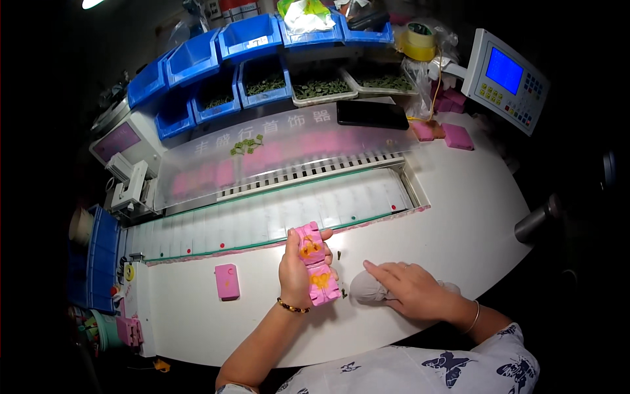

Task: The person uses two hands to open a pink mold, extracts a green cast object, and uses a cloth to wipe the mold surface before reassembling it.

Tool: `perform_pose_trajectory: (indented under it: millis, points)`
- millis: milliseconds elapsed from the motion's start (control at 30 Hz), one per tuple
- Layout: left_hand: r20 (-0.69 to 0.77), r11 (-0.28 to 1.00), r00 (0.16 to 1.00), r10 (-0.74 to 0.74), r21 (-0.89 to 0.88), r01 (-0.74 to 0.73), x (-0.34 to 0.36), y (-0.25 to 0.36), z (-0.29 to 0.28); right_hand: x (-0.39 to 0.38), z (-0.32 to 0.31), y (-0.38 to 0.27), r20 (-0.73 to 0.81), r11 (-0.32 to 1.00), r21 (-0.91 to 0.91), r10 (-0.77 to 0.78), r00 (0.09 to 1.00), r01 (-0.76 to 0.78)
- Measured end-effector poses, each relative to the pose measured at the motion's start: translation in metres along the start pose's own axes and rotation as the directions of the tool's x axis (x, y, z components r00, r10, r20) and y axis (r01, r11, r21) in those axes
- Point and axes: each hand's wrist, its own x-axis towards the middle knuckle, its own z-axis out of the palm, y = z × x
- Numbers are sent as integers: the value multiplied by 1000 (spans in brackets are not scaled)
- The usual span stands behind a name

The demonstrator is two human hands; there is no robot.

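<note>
Conveyor strip, head view: a long white segmented strip with green edges (275,215) crosses the pale curved table (197,335) and serves as the landmark.
Left hand: the left hand (293,270), near side of the strip, grasps the mould along its left side.
Mould: two square pink halves with orange-yellow patches (321,281), one above the other, just on the strip's near side; the upper half's top overlaps the strip's edge in view.
Right hand: the right hand (415,290), nearer the person than the strip's right end, clasps the pouch from above.
Pouch: a rounded grey cloth pouch (365,287), on the strip's near side, right of the mould.
Pink block: a rectangular pink block (228,282), near side of the strip, toward its left end.
Phone: a flat black phone (372,115), beyond the strip.
</note>
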Motion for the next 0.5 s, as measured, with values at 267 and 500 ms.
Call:
perform_pose_trajectory:
  millis: [267,500]
  points:
    - [10,998,998,-55,24,55,-11,-9,-6,25,-64,-31,-759,950,-305,-286,586,68]
    - [30,988,994,107,113,-110,-20,-12,10,46,-6,-40,-401,862,-470,-401,824,191]
